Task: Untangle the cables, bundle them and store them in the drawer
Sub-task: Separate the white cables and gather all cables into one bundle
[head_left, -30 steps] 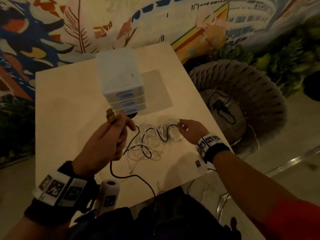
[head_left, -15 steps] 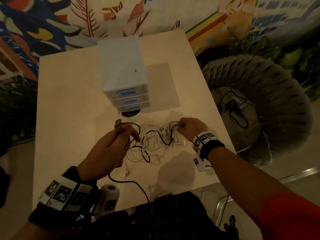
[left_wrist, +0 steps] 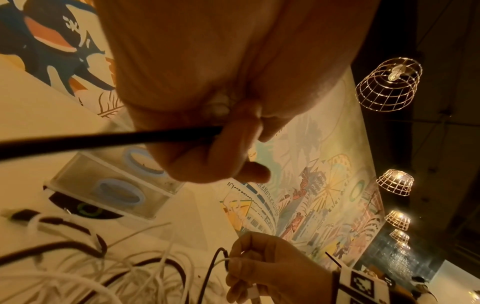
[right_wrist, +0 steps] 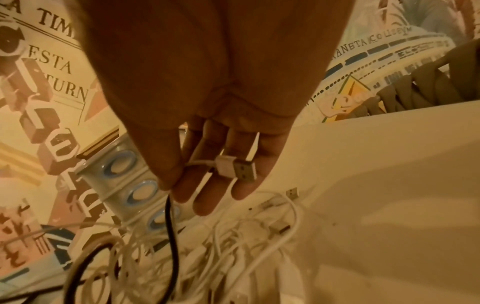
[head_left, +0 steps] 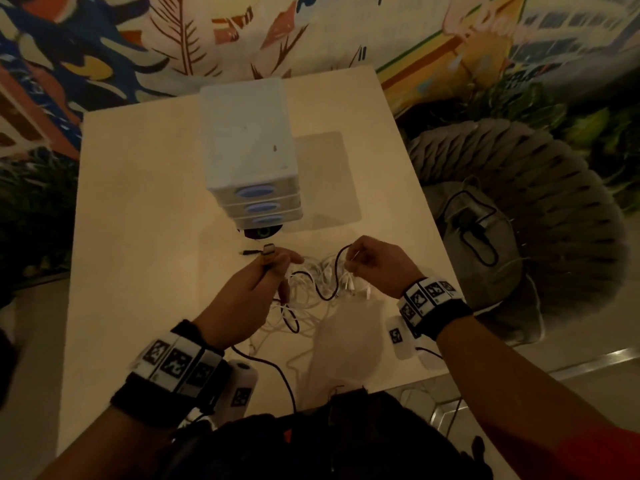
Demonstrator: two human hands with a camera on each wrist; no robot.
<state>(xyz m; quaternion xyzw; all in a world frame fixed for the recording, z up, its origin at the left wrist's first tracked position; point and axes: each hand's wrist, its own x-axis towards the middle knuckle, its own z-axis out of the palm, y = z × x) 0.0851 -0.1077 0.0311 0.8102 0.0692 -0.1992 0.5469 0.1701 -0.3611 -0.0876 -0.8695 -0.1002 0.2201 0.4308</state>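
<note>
Left hand (head_left: pixel 242 299) grips thin black cable (head_left: pixel 325 292) | right hand (head_left: pixel 377 268) pinches black and white USB cable (right_wrist: pixel 235 167) | tangled white cable pile (head_left: pixel 311 289) between them on pale table (head_left: pixel 145 216)

Dim, warm amber light in all three views, grainy; sources seen only in the left wrist view, caged lamps (left_wrist: pixel 388 84) on a dark ceiling, glaring slightly. Head view: soft shadows on the table (head_left: pixel 145 237) right of the drawer unit (head_left: pixel 247 157) and under the right forearm; strong barrel bend at the edges, mural (head_left: pixel 104 46) smeared, cables (head_left: pixel 311 289) soft. Wrist views: palm fills the top, blurred; black cable (left_wrist: pixel 103 139) close to the lens out of focus; white plug (right_wrist: pixel 236 168) fairly sharp; straight lines bow heavily.
</note>
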